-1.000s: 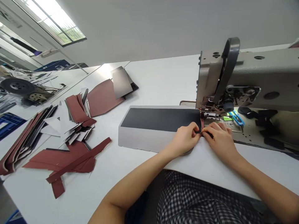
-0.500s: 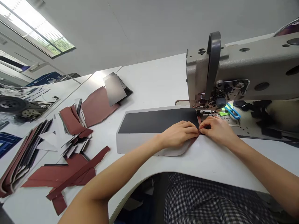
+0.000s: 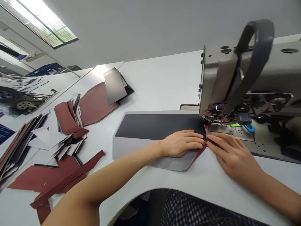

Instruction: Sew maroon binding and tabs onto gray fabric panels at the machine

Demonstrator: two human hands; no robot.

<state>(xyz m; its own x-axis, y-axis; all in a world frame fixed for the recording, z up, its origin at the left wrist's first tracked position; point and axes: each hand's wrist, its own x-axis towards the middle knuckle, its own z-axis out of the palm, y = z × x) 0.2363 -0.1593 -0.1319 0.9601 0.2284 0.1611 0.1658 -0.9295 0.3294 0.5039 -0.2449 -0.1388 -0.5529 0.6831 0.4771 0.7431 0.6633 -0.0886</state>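
A black panel (image 3: 155,124) lies on a larger light grey piece of material (image 3: 134,148), with its right end at the sewing machine (image 3: 218,72). Dark red material (image 3: 198,153) shows along the right edge, running up beneath the presser area. My left hand (image 3: 182,142) rests flat over the panel, fingers stretched toward that edge. From the other side my right hand (image 3: 235,153) reaches in, its fingers extended and their tips touching the red edge. The right thumb is mostly hidden. The needle itself is hard to make out.
Dark red pieces (image 3: 47,175) and mixed offcuts (image 3: 68,144) lie at the left of the white table. Behind them are a large red piece (image 3: 96,105) and a grey sheet (image 3: 115,86). Blue snips (image 3: 249,128) lie under the machine arm. The table's front edge curves inward near me.
My right fingers have gone from a pinch at the red edge to stretched out. My left hand has flattened on the panel. The view has shifted, and the machine looks nearer.
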